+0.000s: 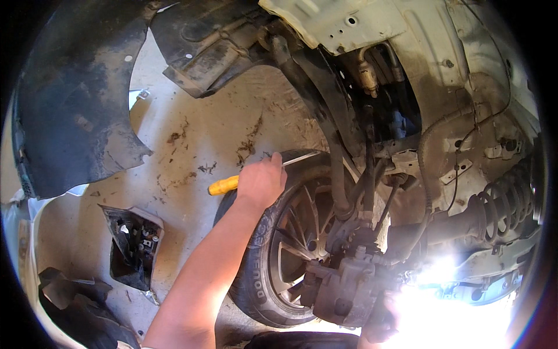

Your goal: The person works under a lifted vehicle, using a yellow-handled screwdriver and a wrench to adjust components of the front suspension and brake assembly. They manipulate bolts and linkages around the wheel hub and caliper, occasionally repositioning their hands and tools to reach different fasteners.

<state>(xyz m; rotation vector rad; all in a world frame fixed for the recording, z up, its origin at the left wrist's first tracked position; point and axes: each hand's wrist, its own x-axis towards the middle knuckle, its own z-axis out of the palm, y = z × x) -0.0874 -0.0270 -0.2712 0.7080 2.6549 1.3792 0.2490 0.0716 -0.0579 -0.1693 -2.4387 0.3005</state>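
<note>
The left hand [261,181] is gripping a screwdriver [223,185], its fingers wrapping closely around the tool. The yellow handle is projecting to the left, and the thin shaft is pointing right, across the far side of the wheel [293,247]. The right hand [381,327] is appearing at the near right, beside the caliper [350,291]; glare is covering part of it, and one cannot tell how its fingers are standing. A spring [503,206] is showing at right. At left, a black part [129,257] is lying on the floor [195,134].
</note>
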